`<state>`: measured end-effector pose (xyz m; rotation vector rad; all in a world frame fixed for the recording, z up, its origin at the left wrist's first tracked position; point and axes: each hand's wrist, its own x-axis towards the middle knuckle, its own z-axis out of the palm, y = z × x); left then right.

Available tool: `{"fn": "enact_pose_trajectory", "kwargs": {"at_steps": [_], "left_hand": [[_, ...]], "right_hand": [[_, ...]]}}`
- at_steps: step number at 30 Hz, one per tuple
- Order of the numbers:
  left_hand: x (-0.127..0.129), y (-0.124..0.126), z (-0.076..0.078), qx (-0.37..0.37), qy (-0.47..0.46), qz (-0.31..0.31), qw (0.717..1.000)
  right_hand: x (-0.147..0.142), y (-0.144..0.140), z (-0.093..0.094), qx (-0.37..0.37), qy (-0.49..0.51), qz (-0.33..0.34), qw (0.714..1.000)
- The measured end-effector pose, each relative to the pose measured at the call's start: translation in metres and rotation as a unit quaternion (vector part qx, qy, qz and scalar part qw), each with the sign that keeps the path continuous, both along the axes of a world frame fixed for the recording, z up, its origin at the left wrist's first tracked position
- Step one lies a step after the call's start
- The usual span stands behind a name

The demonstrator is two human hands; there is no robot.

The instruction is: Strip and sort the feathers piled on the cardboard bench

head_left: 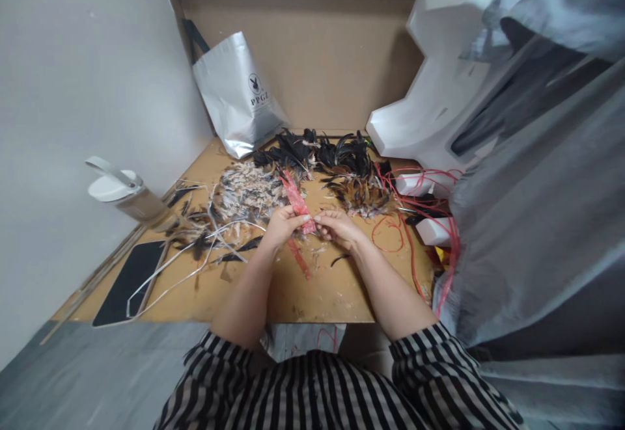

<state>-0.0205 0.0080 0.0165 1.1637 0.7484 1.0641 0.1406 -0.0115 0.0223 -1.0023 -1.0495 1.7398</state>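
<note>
Head view shows me both hands, left hand (pixel 282 225) and right hand (pixel 336 227), each grip pinched shut on the red strip (pixel 297 203) mid-tabletop (pixel 322 293), with feather piles (pixel 249 192) beyond apparently unworked, so I judge it midway.

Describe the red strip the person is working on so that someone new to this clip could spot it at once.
Start at the brown worktable and find the left hand and right hand meeting at its middle. The red strip runs between them, slanting up toward the feather piles. Unlike the thin red cords at the right, it is flat, broad and pinkish red.
</note>
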Motion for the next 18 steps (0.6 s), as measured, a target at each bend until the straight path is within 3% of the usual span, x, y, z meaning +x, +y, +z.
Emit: {"fn": "enact_pose_trajectory", "kwargs": {"at_steps": [7,18], "left_hand": [[-0.0004,-0.003,0.0059,0.004,0.007,-0.019,1.0],[-0.0009,-0.006,0.0084,-0.003,0.02,-0.035,0.999]], "right_hand": [[-0.0004,-0.0049,0.0052,0.025,-0.066,0.066,0.995],[-0.0008,-0.0043,0.0022,0.029,-0.001,0.071,0.997]]}}
